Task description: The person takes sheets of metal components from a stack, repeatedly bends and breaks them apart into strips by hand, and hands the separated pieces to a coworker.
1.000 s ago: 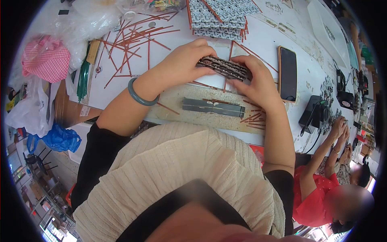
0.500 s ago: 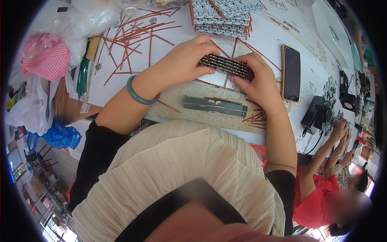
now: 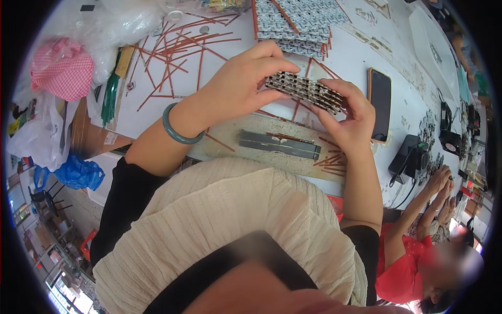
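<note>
Between both hands is a stack of metal strips (image 3: 305, 92) with rows of small holes or cells along its side. My left hand (image 3: 250, 78), with a bangle on its wrist, grips the stack's left end between thumb and fingers. At the other end, my right hand (image 3: 351, 116) closes its thumb and fingers around the stack. Below the hands, a grey bar-shaped block (image 3: 280, 146) lies on a worn board (image 3: 225, 149), with thin reddish-brown strips (image 3: 330, 163) beside it.
Stacked patterned metal sheets (image 3: 293, 31) lie at the back. Loose reddish strips (image 3: 201, 52) are scattered to the left, near plastic bags (image 3: 125, 18). A phone (image 3: 380, 104) and a black box-shaped device (image 3: 405, 157) lie to the right. A co-worker in red (image 3: 400, 261) sits at right.
The stack has tilted, so more of its patterned face shows, and its layers look more spread at the right end. My right hand has shifted slightly right and down.
</note>
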{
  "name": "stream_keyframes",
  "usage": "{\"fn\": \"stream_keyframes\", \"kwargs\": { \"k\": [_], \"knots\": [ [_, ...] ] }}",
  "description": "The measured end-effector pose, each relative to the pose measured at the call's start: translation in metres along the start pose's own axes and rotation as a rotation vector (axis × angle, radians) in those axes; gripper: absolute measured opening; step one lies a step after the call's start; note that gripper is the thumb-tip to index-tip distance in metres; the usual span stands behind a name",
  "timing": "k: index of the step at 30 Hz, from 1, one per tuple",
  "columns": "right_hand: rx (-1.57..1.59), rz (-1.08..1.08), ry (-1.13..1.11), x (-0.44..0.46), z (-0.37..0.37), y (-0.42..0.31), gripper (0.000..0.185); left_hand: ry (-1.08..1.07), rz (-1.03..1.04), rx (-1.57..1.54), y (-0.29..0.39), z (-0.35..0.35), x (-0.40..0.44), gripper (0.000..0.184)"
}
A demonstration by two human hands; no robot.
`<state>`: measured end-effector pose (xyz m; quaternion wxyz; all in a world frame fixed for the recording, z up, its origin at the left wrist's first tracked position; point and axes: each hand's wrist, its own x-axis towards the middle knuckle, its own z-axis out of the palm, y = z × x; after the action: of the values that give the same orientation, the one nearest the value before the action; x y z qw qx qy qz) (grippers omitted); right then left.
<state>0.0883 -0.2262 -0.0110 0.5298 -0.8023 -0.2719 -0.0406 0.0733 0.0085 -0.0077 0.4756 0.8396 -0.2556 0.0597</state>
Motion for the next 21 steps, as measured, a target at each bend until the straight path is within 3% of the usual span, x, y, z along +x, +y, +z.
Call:
{"fn": "stream_keyframes", "kwargs": {
  "k": [2,5,8,11,13,14,18,21],
  "knots": [
    [-0.037,-0.019,-0.012,0.000,-0.002,0.000,0.037,0.000,0.061,0.076,-0.001,-0.001,0.001,0.044],
    [-0.051,-0.041,-0.005,-0.001,-0.002,-0.002,0.037,0.079,0.296,0.466,0.010,-0.007,0.006,0.049],
    [0.007,-0.037,-0.020,-0.002,-0.003,-0.006,0.037,0.087,0.363,0.529,0.024,0.003,0.007,0.051],
    [0.261,0.117,-0.062,-0.006,-0.006,-0.011,0.033,0.027,0.196,0.240,0.013,0.020,0.000,0.041],
    [0.615,0.309,-0.031,-0.001,-0.005,-0.021,0.033,-0.307,-0.437,-0.545,0.017,0.012,0.004,0.039],
    [0.589,0.326,-0.045,0.002,-0.004,-0.026,0.045,-0.467,-0.760,-0.948,0.019,0.010,0.003,0.039],
    [0.820,0.551,-0.201,0.005,-0.010,-0.009,0.063,-0.361,-0.865,-1.176,0.020,0.014,0.003,0.041],
    [0.800,0.564,-0.207,0.003,-0.012,-0.011,0.064,-0.368,-0.865,-1.191,0.021,0.016,0.004,0.041]
  ]
}}
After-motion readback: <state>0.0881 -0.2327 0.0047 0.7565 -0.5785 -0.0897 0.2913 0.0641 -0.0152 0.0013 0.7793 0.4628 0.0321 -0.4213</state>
